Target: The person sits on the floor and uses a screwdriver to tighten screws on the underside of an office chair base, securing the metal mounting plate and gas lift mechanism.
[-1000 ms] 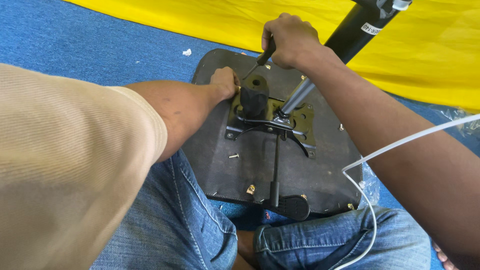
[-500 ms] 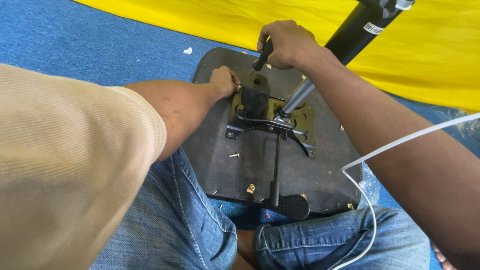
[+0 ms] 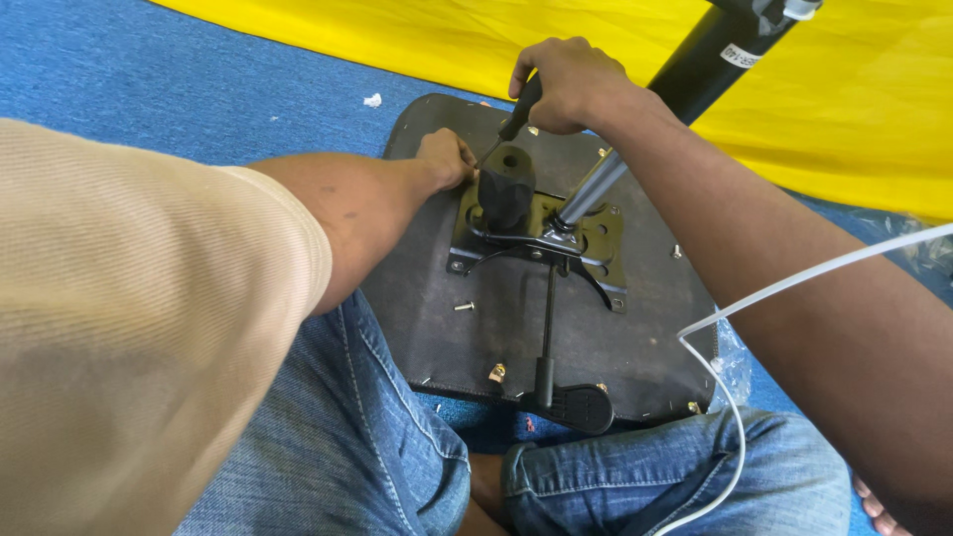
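Black screwdriver handle [image 3: 522, 102] sits tight in the right hand [image 3: 566, 87], whose fingers curl shut around it. Its long shaft slants down and left to the yellowish metal plate [image 3: 596, 233], right beside the left hand's [image 3: 447, 157] pinching fingers.

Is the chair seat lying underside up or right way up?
Underside up: the seat board shows its metal bracket and lever on top.
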